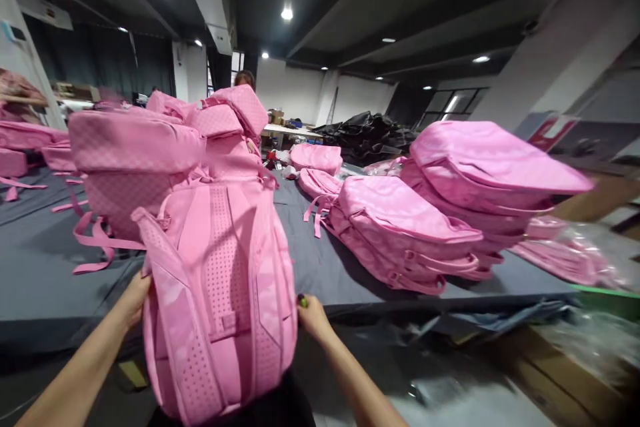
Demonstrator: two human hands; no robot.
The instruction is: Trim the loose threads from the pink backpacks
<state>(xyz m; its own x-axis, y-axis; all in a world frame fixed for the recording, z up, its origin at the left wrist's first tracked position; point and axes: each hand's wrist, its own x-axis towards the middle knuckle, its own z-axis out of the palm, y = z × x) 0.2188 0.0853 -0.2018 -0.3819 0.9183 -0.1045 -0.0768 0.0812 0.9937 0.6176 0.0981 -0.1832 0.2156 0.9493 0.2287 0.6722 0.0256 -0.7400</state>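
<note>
A pink backpack (220,280) stands in front of me at the table's edge, its padded back panel and two perforated shoulder straps facing me. My left hand (135,299) grips its left side, the fingertips partly hidden behind the strap and side. On the opposite side, my right hand (314,315) is closed against the bag's edge. A small green and black object (303,301) shows at that hand's fingers; its kind is unclear. Directly behind the bag, more pink checked bags (135,147) are piled up, with loose straps (97,240) trailing on the table.
Pink backpacks (395,220) lie stacked on the dark-covered table (325,273) to the right. Beyond them are plastic-wrapped pink pieces (565,250) and a cardboard box (565,360) below. A black heap (370,137) lies farther back. Another person's head (245,79) shows behind the pile.
</note>
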